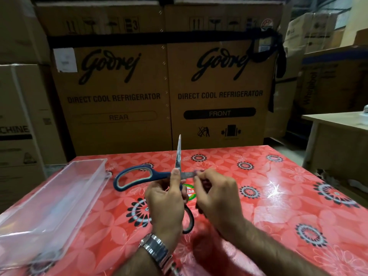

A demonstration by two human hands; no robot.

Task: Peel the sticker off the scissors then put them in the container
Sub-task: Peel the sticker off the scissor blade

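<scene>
I hold a pair of blue-handled scissors (137, 176) spread wide open above the red table. One blade points straight up, the other lies level toward the right. My left hand (167, 204) grips them near the pivot, thumb on the upright blade. My right hand (217, 196) pinches the tip of the level blade. A round green, white and red sticker (190, 193) shows between my hands, on the scissors or just behind them. The second handle loop (189, 220) hangs below my left hand. A clear plastic container (49, 206) lies to the left, with nothing in it.
The table (278, 206) has a glossy red floral cover. Large cardboard refrigerator boxes (159, 86) stand right behind its far edge. More boxes are stacked at the left. A pale wooden table (334, 124) stands at the right.
</scene>
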